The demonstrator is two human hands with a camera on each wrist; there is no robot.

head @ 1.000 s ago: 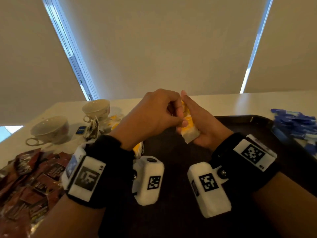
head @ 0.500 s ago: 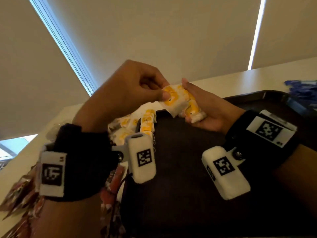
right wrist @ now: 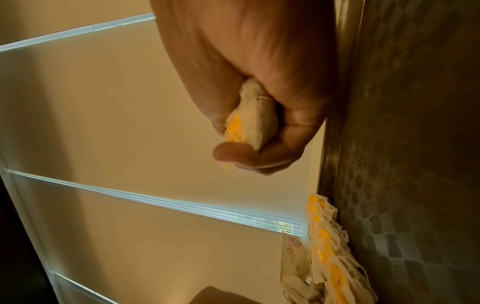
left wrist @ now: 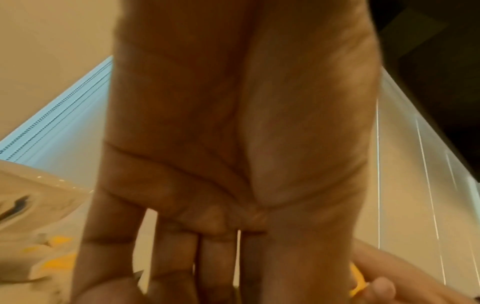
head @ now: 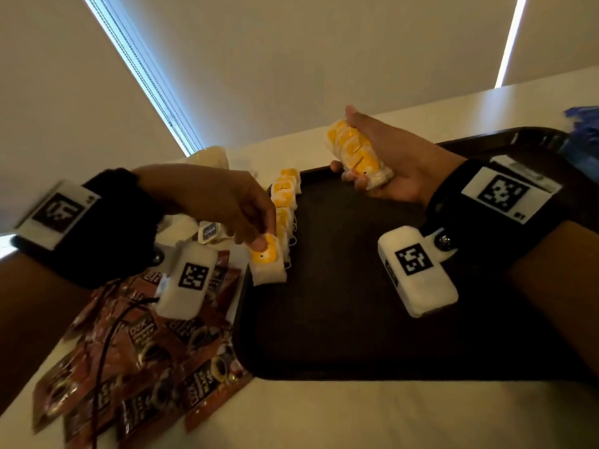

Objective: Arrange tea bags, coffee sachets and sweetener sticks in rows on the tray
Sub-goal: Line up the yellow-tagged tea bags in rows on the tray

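Far left on the white bench (head: 324, 416), a loose heap of red-brown coffee sachets (head: 136, 351) is spread beside the tray's left edge, with a dark cable trailing across it. Just above, the left hand (head: 227, 205) is reached over toward the tray — its fingertips (head: 259, 243) are set on the yellow tag of a single tea bag (head: 267, 264), which lies at the near end of a row of tea bags (head: 285, 202) laid along the left rim of the dark tray (head: 356, 319). From the left wrist view only the palm and straight fingers are shown, so whether the grip is a pinch or merely a press on the bag cannot be told. A pale cup (head: 210, 157) is glimpsed behind that hand, partly hidden. Across the middle, the tray's dark floor is seen bare. Further right, the right hand (head: 389, 163) is held above the tray's far edge, its grip curled tight round a stack of tea bags (head: 353, 153), yellow tags fanned outward — confirmed in the right wrist view, where the bundle (right wrist: 249, 123) is wedged between thumb and fingers. At the far right edge, a blurred blue pile of sweetener sticks (head: 583, 131) is just caught beyond the tray.
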